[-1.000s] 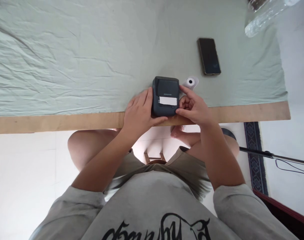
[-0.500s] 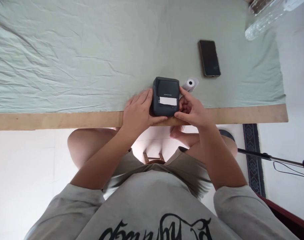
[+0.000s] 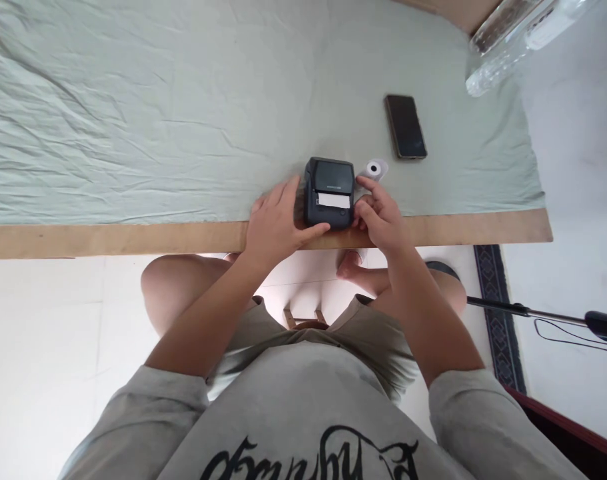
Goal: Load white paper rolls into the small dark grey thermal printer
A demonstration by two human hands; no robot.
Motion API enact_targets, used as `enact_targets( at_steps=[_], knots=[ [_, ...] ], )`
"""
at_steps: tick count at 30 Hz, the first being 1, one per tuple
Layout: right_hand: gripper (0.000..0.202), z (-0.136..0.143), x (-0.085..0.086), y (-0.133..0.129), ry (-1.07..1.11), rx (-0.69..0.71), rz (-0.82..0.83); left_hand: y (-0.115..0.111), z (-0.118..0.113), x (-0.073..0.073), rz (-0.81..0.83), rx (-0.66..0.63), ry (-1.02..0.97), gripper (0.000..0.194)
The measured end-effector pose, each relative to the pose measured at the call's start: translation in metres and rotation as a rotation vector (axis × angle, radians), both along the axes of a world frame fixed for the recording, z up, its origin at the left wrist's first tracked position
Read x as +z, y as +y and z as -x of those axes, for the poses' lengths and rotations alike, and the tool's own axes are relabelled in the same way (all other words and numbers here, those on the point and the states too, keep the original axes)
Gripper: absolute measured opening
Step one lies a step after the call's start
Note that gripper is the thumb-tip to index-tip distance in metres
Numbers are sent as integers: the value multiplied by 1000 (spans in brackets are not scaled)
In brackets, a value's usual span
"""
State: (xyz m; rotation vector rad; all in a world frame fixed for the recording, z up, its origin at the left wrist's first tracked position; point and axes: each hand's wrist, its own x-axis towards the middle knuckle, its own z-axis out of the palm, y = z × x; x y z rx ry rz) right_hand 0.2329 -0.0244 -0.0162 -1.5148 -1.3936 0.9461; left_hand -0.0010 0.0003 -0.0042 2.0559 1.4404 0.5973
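A small dark printer (image 3: pixel 332 177) rests near the table's front edge, with a white paper strip (image 3: pixel 334 201) across its front part. My left hand (image 3: pixel 276 223) lies at the printer's left side, fingers spread, its thumb by the printer's front edge. At the right side, my right hand (image 3: pixel 379 215) has its fingers partly bent, with the index finger stretched toward the printer's upper right and the thumb drawn in near its side. Just beyond that hand is a white paper roll (image 3: pixel 374 169) with a dark core.
A black phone (image 3: pixel 406 127) lies on the green cloth (image 3: pixel 223 87) to the right. Clear plastic bottles (image 3: pixel 503 67) are at the back right, beside a brown cardboard-like edge (image 3: pixel 453 13). A wooden strip (image 3: pixel 473 227) forms the table's front edge.
My right thumb has moved up from the printer's front corner to its right side. My left fingers are slightly farther from the printer. The camera view has shifted a little.
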Motion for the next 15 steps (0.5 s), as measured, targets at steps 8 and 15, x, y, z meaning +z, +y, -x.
enact_targets(
  at_steps=[8, 15],
  knots=[
    [16, 15, 36, 6, -303, -252, -252, 0, 10, -7, 73, 103, -684, 26],
    [28, 21, 62, 31, -498, 15, -8, -1, 15, 2, 295, 178, -946, 15]
  ],
)
